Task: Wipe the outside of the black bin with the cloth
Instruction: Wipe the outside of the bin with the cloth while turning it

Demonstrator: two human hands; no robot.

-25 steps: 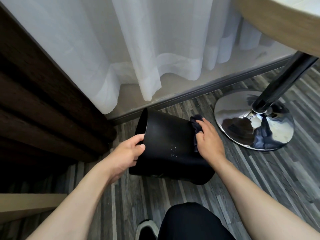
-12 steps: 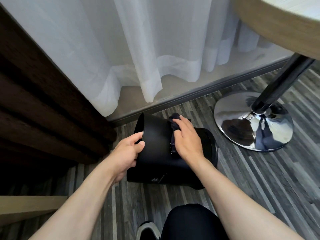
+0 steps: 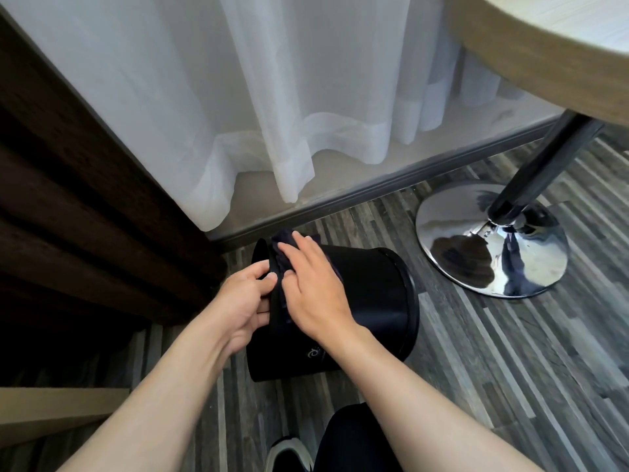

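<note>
The black bin [image 3: 371, 294] lies on its side on the striped wood floor, its open mouth turned left and its base to the right. My left hand [image 3: 243, 301] grips the bin's rim at the mouth, thumb on the outside. My right hand [image 3: 313, 284] lies flat on the upper side wall close to the rim and presses a dark cloth [image 3: 284, 240] against it. Only the cloth's edges show, beyond and under my fingers.
A chrome table base [image 3: 490, 240] with a dark pole [image 3: 531, 165] stands right of the bin under a round wooden tabletop [image 3: 544, 52]. White curtains [image 3: 272, 97] hang behind. Dark wooden furniture [image 3: 85, 199] is at left. My knee [image 3: 354, 437] and shoe [image 3: 289, 454] are below.
My right hand has slid the cloth leftward along the bin's wall, from near the base to the rim. The bin's base has tipped up into view. The left hand kept its grip.
</note>
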